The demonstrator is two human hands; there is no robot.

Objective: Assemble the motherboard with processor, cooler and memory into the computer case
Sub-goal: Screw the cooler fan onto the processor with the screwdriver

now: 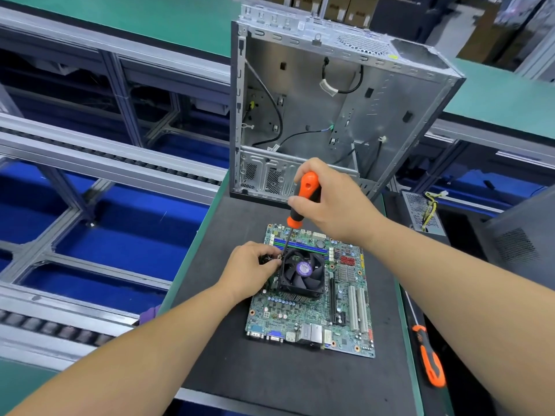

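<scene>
A green printed motherboard (312, 313) lies flat on the dark matte bench mat (270, 370), in front of the open bare-metal computer case (330, 94). A black finned cooler fan (303, 273) with a round purple label, its print too small to read, sits on the board. The right hand (330, 199) grips an orange-and-black screwdriver (304, 195), its tip at the cooler's far-left corner. The left hand (250, 270) pinches that corner with curled fingers.

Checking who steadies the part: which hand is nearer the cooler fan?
Left. The left hand touches the cooler fan's left edge on the motherboard; the right hand is above, gripping the screwdriver.
</scene>
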